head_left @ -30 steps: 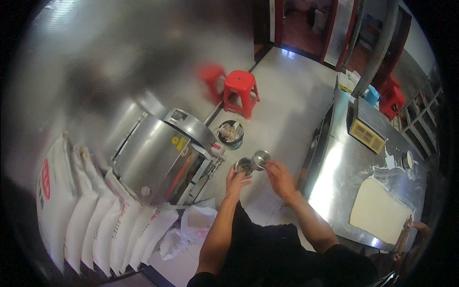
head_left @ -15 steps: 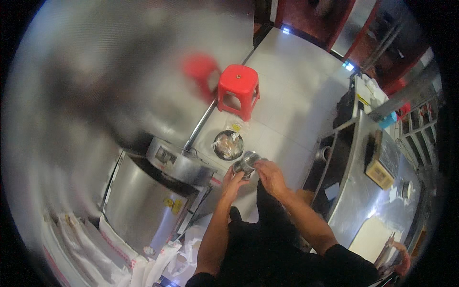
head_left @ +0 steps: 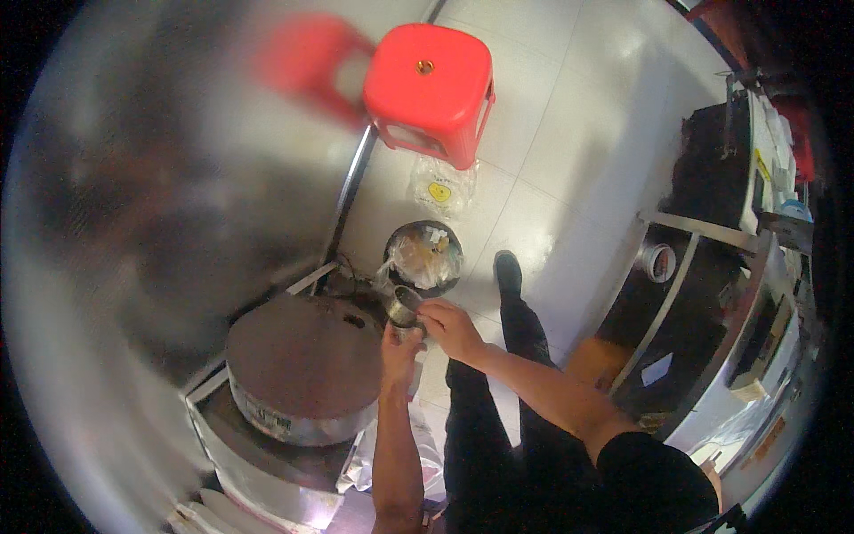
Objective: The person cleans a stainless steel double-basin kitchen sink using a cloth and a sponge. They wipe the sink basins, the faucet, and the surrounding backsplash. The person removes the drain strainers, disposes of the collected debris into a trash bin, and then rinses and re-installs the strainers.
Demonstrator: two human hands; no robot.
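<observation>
Filling the whole 9 o'clock side, a shiny metal wall (head_left: 133, 267) throws back a red blur! Over at 4 o'clock stands the steel worktable (head_left: 738, 365), bent by the rim of the lens; at 8 o'clock, a round metal drum (head_left: 302, 365), much larger in view now that the head has tipped down. Up at 12, the red stool (head_left: 427, 80), swelling in view too. Then the black bin (head_left: 451, 233), dead centre and heaped with clear plastic, with a plastic bag (head_left: 442, 189) on the tiles between it and the stool.

Now the hands! From 7 o'clock the left hand (head_left: 400, 351) comes up, fingers curled round the lower cup (head_left: 407, 334); from 5 o'clock the right hand (head_left: 452, 327) comes across, fingers together, seemingly pinching the side of the upper cup (head_left: 405, 304). And out at 3 o'clock, a dark shoe (head_left: 507, 267) is planted forward, where half a second ago that patch was bare floor.

Here's the shift: those little metal cups have crossed from the bin's 5 o'clock side to its 7, so the handling is now right by its near edge. Both stay gripped, upper tilted over lower; whether anything passes between them, I can't tell.
</observation>
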